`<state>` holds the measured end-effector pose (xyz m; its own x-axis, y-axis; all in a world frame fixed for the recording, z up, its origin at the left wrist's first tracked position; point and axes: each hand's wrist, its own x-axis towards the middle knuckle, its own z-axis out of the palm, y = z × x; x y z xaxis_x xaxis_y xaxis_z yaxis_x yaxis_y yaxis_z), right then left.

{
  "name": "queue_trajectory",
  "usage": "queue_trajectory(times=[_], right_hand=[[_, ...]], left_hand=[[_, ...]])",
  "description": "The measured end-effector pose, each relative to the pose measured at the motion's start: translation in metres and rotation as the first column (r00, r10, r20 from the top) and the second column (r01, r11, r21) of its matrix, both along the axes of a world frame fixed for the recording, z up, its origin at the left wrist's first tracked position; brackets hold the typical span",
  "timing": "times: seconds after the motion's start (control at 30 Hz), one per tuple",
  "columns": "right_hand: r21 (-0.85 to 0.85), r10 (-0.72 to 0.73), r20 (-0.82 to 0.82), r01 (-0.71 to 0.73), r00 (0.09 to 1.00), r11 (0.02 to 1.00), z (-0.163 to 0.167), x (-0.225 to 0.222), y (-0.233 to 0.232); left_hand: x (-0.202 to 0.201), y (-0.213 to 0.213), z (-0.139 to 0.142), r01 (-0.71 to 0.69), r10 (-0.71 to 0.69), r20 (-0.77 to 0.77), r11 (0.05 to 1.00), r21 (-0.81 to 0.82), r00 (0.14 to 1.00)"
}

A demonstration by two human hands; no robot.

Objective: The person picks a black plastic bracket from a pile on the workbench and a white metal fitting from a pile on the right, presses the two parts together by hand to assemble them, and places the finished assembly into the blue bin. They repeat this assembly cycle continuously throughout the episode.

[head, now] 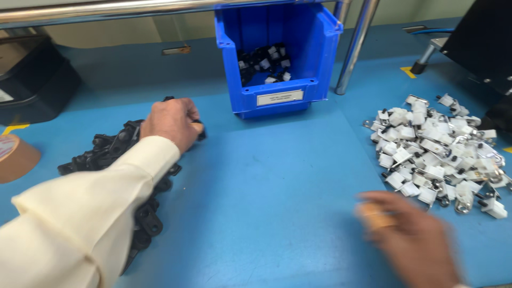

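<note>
My left hand [172, 122], in a cream sleeve, rests on the near edge of a heap of black plastic parts [112, 154] at the left of the blue worktop [266, 176]. Its fingers are curled around one black part. My right hand [410, 234] is blurred, low at the right, just below a heap of white plastic-and-metal parts [437, 149]. Whether it holds anything cannot be made out. A blue bin [277, 53] at the back centre holds several assembled black-and-white pieces [265, 64].
A roll of brown tape [13, 157] lies at the far left edge. A black box [32, 80] sits at the back left. A metal post [354, 45] rises beside the bin, and a dark machine [480, 40] stands at the back right.
</note>
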<state>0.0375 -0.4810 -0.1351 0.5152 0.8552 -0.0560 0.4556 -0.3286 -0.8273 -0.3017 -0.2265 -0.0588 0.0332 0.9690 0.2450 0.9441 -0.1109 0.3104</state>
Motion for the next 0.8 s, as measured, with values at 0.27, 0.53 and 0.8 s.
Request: queue_trajectory(times=[0.27,0.53,0.8], right_hand=[[-0.072,-0.255,0.517,0.338,0.817,0.938,-0.057,0.110,-0.004],[0.198,-0.194,0.315,0.135,0.929,0.971,-0.108,0.175,-0.019],[0.020,-0.153,0.704,0.196,0.694,0.980,-0.085,0.171,-0.002]], left_hand=[[0.091,-0.097,-0.035,0.269,0.255,0.726,0.810,-0.522,0.639],[0.103,-0.147,-0.005,0.087,0.103,0.251,0.760,-0.645,0.962],[0.100,-0.145,-0.001,0.156,-0.014,0.237,0.792,-0.591,0.972]])
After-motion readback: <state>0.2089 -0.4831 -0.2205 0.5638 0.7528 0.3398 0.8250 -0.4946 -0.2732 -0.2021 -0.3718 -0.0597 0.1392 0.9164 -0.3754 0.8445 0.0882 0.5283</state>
